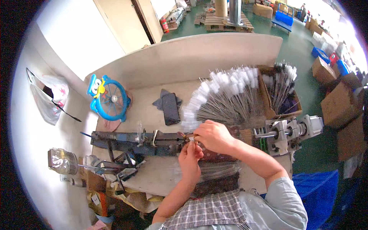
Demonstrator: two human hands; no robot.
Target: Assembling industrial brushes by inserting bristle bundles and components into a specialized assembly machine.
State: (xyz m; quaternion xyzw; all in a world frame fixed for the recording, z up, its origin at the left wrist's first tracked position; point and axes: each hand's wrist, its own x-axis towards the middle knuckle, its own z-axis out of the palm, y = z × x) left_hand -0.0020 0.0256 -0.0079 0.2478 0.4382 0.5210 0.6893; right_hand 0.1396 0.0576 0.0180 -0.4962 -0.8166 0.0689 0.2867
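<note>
My left hand point(189, 159) is closed, thumb and fingertips pinching a small white piece point(191, 138) whose kind I cannot make out. From the right, my right hand point(212, 136) reaches in with its fingers bent together at the same spot; its grip is partly hidden. Both hands meet over the right part of a long dark metal bench fixture point(165, 138), close to its thin rod. Just beyond them a large fan of wire-stemmed brushes point(226, 101) with white bristle ends lies on the table. Beneath my forearms is a bundle of thin wires point(218, 168).
At the right end sits a motor with a metal shaft and clamps point(289, 132). A cardboard box point(274, 111) holds more brushes. Farther left are a dark phone point(170, 109) and a blue cartoon fan point(111, 99). A low board point(184, 57) edges the table's back.
</note>
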